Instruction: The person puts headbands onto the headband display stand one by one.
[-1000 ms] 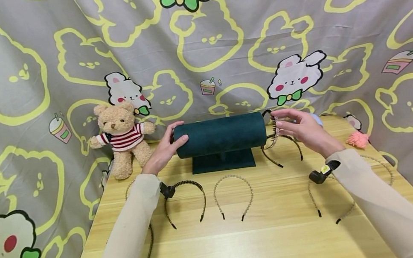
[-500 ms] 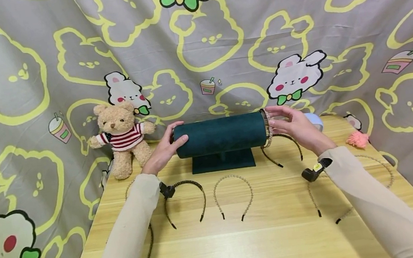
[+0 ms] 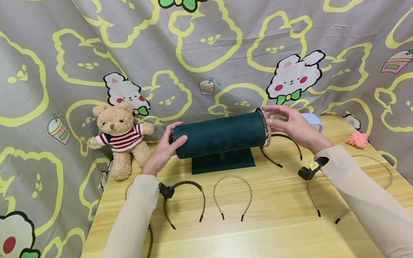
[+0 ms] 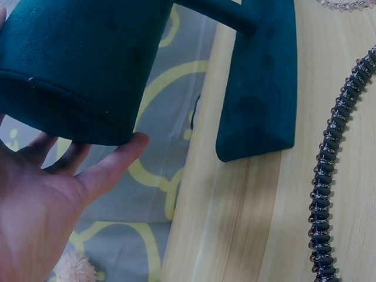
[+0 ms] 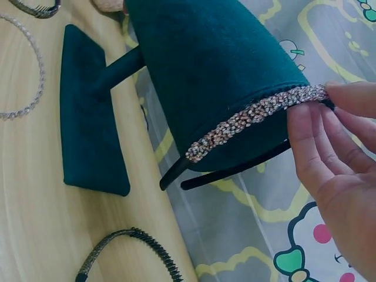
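A dark green velvet roll-shaped headband stand (image 3: 219,135) stands at the back of the table, its roll lying level on a flat base. My left hand (image 3: 163,150) holds the roll's left end, thumb in front and fingers behind. At the other end, my right hand (image 3: 294,129) pinches the top of a beaded headband (image 5: 252,122) between thumb and fingers. In the right wrist view its glittering band lies along the roll's rim, and its dark lower end sticks out below. Another dark band (image 5: 235,170) shows beside it; whether it is a separate headband I cannot tell.
A dark headband (image 3: 182,183) and a clear beaded one (image 3: 231,176) lie in front of the stand. Further headbands lie at both sides, partly under my arms. A teddy bear (image 3: 117,129) sits back left; a pink object (image 3: 357,139) lies at right. A patterned curtain (image 3: 216,80) hangs behind.
My right hand has moved left, bringing the beaded headband from beside the roll onto its right end. The left hand keeps its hold in the same place.
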The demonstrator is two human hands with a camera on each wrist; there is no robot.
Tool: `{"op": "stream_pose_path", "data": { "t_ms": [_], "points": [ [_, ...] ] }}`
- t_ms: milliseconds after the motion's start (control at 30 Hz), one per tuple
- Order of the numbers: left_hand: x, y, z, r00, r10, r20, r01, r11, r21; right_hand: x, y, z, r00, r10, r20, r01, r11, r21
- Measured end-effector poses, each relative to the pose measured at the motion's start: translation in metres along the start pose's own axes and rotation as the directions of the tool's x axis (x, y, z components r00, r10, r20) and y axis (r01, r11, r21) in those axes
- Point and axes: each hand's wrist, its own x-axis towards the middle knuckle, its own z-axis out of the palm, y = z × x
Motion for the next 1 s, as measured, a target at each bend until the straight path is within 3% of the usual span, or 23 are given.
{"op": "stream_pose_path", "data": {
  "t_ms": [333, 600, 867, 1000],
  "points": [
    [0.001, -0.001, -0.001, 1.0, -0.002, 0.006, 0.002, 1.0, -0.022, 0.001, -0.005, 0.003, 1.0, 0.014, -0.004, -0.014, 1.0, 0.001],
    [0.0, 0.0, 0.001, 1.0, -0.014, 0.006, 0.015, 0.999, -0.04, 0.001, 0.002, 0.005, 1.0, -0.019, -0.002, 0.019, 0.989, -0.143],
    [0.0, 0.001, 0.003, 1.0, -0.015, 0.001, 0.015, 0.999, -0.035, -0.002, 0.011, -0.008, 0.995, -0.012, 0.099, 0.038, 0.965, -0.259],
    [0.0, 0.001, 0.002, 1.0, -0.015, -0.001, 0.015, 0.999, -0.03, 0.0, 0.009, -0.013, 0.985, -0.044, 0.17, 0.094, 0.949, -0.301]
  ]
}}
